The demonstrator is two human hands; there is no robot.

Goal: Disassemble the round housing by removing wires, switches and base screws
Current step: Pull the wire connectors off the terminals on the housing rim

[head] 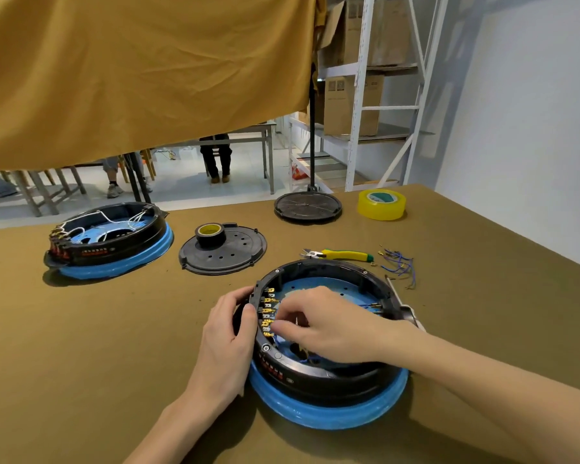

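While the round housing point(329, 349) sits near the front edge of the bench point(81, 346), both hands are on it. It is a black ring on a blue base, open at the top. The left hand point(228, 333) grips the outside of the ring on its left side, with the fingers curled over the rim. The right hand point(318, 324) reaches down inside the ring. Its fingertips point(278, 326) are bent and touch the row of small gold switch tabs point(268, 313) on the inner wall. They seem to pinch one tab, but it is too small to be sure.

A second housing point(111, 241) rests near the back left edge of the bench. It has white wires point(108, 217) looped inside it. Between the two housings lies a flat black cover point(223, 251) with a small roll of tape point(210, 234) on top. Another round black cover point(308, 206) lies at the back edge, and a big yellow tape roll point(381, 204) stands beside it, toward the back right corner. Yellow cutters point(340, 254) lie just behind the near housing. A small pile of loose blue wires point(397, 264) lies to their right. A thin metal tool point(404, 304) pokes out from behind the housing on its right side.
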